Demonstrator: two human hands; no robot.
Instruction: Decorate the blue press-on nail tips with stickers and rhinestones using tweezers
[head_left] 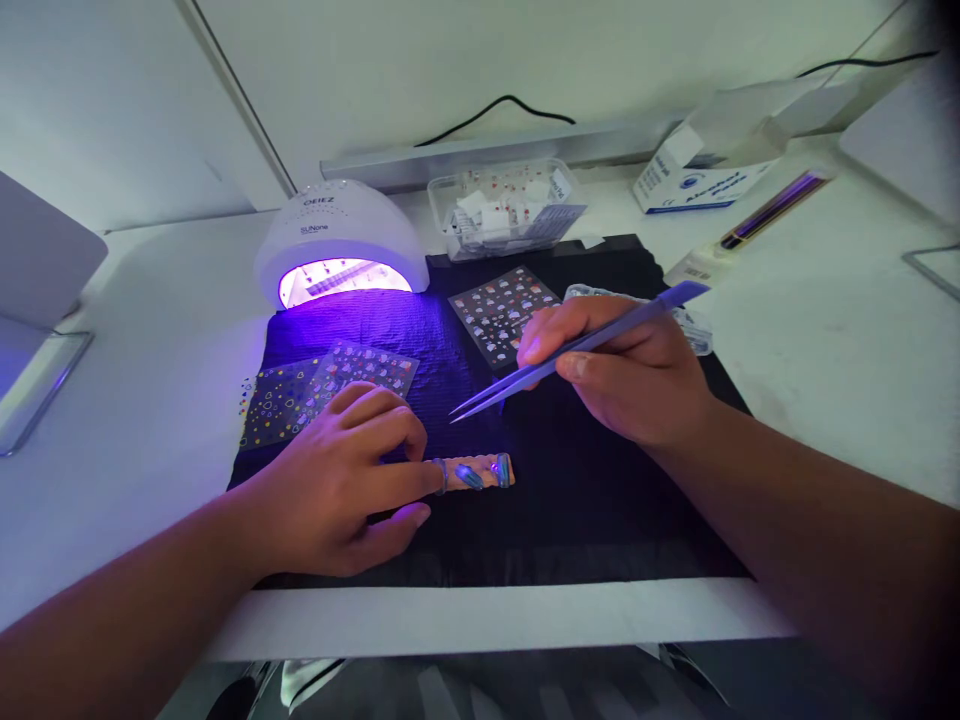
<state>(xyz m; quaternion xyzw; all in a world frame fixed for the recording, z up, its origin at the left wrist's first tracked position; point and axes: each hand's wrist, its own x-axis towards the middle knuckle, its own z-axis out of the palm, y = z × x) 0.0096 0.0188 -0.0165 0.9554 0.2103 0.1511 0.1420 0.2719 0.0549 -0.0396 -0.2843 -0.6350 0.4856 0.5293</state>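
My right hand (630, 365) pinches a pair of pale tweezers (540, 366). Their narrow points aim left and down, slightly parted with nothing visible between them, above the black mat (592, 510). At the left, my left hand (352, 480) has its thumb and index finger apart, and the index fingertip rests on the left end of a tan strip (484, 478). Small glossy blue nail tips (470, 477) sit on this strip; the strip's left end is hidden under my fingers. Beneath and behind that hand lie a clear nail sticker sheet (375, 367) and a sheet with yellow and white shapes (274, 395).
A lit nail lamp (341, 235) glows purple at the back left. Behind the mat stands a clear bin (502, 215) of packets. Another sticker sheet (504, 312), a clear case (694, 330), a slim tube (776, 207) and an opened cardboard box (697, 170) lie farther right.
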